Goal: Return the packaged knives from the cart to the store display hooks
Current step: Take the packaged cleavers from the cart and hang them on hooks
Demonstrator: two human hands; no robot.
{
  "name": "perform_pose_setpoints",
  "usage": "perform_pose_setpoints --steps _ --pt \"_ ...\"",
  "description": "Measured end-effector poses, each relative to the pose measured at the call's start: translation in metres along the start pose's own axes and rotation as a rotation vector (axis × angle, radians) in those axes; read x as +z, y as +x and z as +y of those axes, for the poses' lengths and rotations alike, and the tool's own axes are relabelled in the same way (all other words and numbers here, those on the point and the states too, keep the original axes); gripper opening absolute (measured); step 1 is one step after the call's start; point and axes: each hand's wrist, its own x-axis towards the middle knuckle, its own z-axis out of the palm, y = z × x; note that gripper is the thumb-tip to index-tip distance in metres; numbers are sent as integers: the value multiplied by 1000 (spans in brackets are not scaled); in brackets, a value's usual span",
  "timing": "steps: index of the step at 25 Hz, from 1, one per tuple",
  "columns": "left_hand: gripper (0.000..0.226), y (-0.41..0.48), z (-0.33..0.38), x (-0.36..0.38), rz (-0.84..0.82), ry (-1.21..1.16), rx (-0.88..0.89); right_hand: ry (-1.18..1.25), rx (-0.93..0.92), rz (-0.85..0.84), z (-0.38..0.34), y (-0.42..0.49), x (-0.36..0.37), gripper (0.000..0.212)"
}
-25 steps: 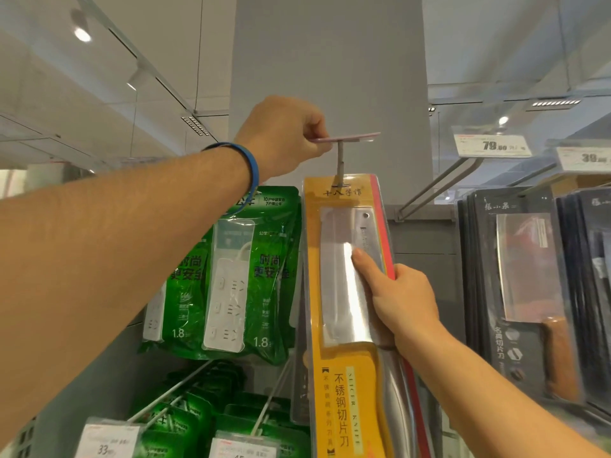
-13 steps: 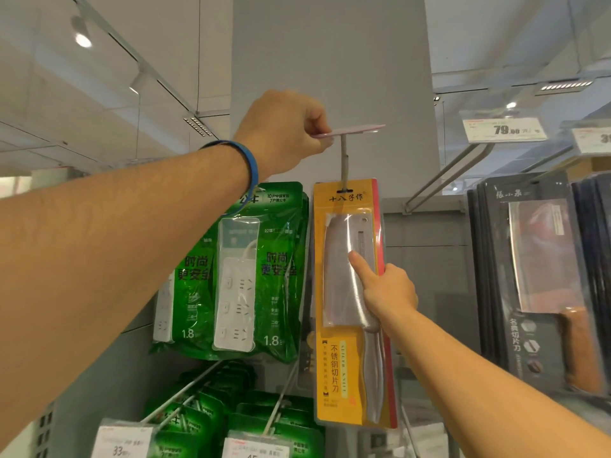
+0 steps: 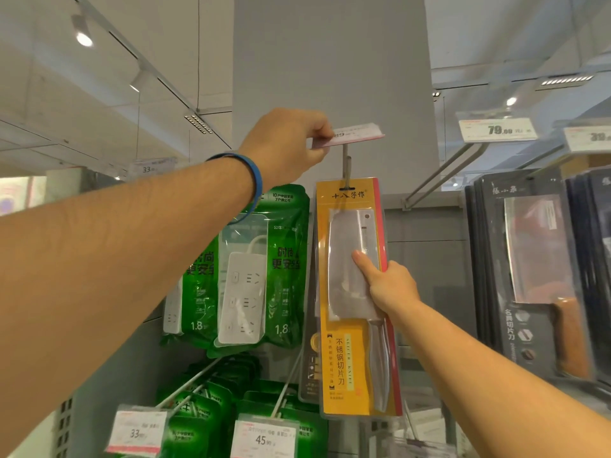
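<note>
A cleaver in a yellow blister pack (image 3: 353,358) hangs from a display hook (image 3: 346,161) in front of a grey pillar. My right hand (image 3: 386,285) grips the pack's right edge, thumb across the clear front over the blade. My left hand (image 3: 291,143), with a blue wristband, pinches the pink price tag (image 3: 355,135) at the hook's tip and holds it tilted up flat. The pack's slot sits on the hook just below the tag.
Green power-strip packs (image 3: 244,276) hang to the left, with more on lower hooks behind price tags (image 3: 264,438). Dark boxed cleavers (image 3: 535,276) hang at the right under a 79.00 tag (image 3: 499,129). An empty double hook (image 3: 439,180) juts out between.
The yellow pack has slid back along the hook toward the pillar, away from me. My right hand went with it. My left hand keeps the price tag lifted.
</note>
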Motion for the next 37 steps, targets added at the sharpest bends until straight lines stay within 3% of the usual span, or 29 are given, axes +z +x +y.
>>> perform_pose_setpoints --steps 4,10,13,19,23,28,30,34,37 --pt "35 -11 -1 7 -32 102 26 -28 -22 26 2 -10 -3 66" --pt "62 -50 -15 25 21 -77 -15 -60 55 16 22 -29 -3 63" --pt "52 -92 -33 41 44 -267 -172 -40 57 23 31 -39 -4 61" --pt "21 -221 -30 99 -145 -678 -508 26 33 64 39 -69 7 52" --pt "18 -282 -8 105 -248 -887 -661 53 32 91 50 -111 18 43" --pt "14 -352 23 102 -411 -1116 -806 216 11 133 89 -210 34 17" --pt "13 -393 37 104 -516 -1164 -854 266 82 87 112 -263 33 7" --pt "15 -500 65 114 -810 -1164 -1039 254 360 51 173 -376 19 16" --pt "14 -577 92 122 -999 -1185 -1321 205 612 70 219 -458 0 13"
